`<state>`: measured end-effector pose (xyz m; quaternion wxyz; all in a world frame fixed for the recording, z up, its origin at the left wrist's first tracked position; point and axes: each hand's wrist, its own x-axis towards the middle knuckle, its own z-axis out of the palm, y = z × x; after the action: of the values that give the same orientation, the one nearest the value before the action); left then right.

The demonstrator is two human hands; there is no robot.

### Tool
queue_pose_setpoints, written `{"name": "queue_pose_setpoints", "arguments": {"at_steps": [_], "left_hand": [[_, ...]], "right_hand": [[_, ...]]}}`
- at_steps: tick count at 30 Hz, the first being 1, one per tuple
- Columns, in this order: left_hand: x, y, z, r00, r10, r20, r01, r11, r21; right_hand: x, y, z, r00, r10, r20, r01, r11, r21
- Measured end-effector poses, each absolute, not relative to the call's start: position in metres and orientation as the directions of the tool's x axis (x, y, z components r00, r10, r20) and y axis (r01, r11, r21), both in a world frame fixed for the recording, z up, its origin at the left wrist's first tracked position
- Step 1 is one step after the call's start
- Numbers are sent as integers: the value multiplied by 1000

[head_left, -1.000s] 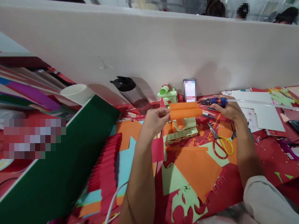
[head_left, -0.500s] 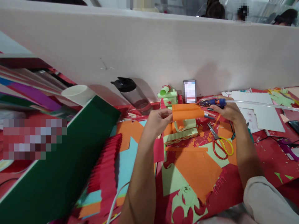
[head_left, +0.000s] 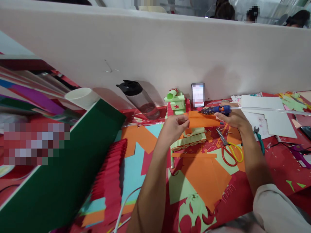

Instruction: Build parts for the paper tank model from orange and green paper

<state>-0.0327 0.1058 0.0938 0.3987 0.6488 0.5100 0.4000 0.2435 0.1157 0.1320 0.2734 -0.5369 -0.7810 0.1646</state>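
Observation:
My left hand (head_left: 177, 127) pinches the left end of a folded piece of orange paper (head_left: 202, 121) above the table. My right hand (head_left: 232, 118) is wrapped round a dark blue glue gun (head_left: 220, 110), with a long clear glue stick (head_left: 264, 110) running out of its back to the right. The gun's tip lies at the upper edge of the orange paper; whether it touches cannot be made out. Below the paper is a pale green paper model piece (head_left: 190, 141). Behind it stands a green and red paper model (head_left: 176, 105) with a red star.
Scissors (head_left: 229, 147) with red and yellow handles and green-handled pliers (head_left: 259, 140) lie at the right. A phone (head_left: 198, 95) leans on the white partition (head_left: 155, 58). A water bottle (head_left: 139, 98) and a green board (head_left: 73, 168) stand left. Paper sheets (head_left: 204, 176) cover the front.
My left hand has moved right with the orange paper, which has tilted. The glue gun has shifted slightly left and down, so its tip is now over the paper's upper edge.

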Motion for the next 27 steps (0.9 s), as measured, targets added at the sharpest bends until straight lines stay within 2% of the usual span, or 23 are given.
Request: {"name": "queue_pose_setpoints", "arguments": {"at_steps": [9,15,27], "left_hand": [[-26,104,92,257,964,73,379,-170,909],[-25,103,96,240,968,72,401,-166,901],[-29,107,91,198,978,62,285,-117,951]], "right_hand": [[228,108,140,-334,902,275,642,431,-634],[234,111,139,-327,897,296,651,441,-618],[251,116,128,-273,912,305,636,409,-655]]}}
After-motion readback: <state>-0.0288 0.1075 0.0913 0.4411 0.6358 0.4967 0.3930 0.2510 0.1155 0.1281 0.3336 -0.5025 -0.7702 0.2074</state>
